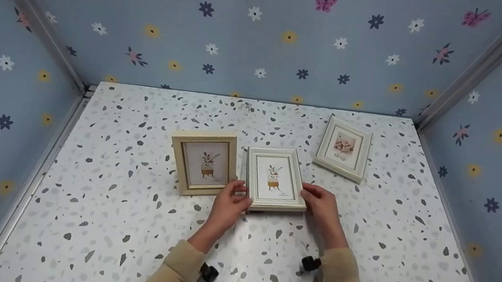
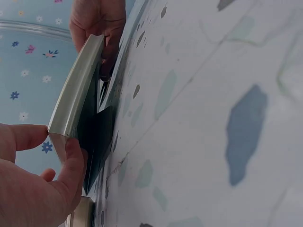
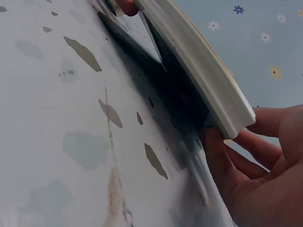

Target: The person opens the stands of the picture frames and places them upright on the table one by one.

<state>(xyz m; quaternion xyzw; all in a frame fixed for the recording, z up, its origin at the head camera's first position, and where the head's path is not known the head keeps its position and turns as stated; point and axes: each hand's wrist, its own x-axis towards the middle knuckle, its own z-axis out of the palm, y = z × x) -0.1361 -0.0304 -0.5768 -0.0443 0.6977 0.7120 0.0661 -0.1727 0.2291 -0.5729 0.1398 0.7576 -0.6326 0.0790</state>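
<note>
We had both hands on a cream-white moulded rectangular photo frame (image 1: 275,178), just right of our landmark, a pale-gold rectangular standing frame (image 1: 206,164). Left hand (image 1: 230,201) pinched the held frame's left side by its near corner, thumb and fingers on opposite faces. Its fingers overlapped the landmark's right edge in the head view; contact, couldn't tell. Right hand (image 1: 322,207) pinched the opposite side, also near the front. Held frame sat tilted face-up over the white speckled tabletop (image 1: 93,217), fingertips under the near corners. Dark flat flap (image 2: 100,137) stuck out behind it, probably the easel leg; whether it touched down wasn't clear. Third one, a cream rectangular frame with a pinkish print (image 1: 344,148), lay farther right of the landmark and deeper.

Handling, our read: light, stiff rim, smooth finish a bit slippery, front pane possibly fragile. Best hold: side rails, off the pane and flap.
</note>
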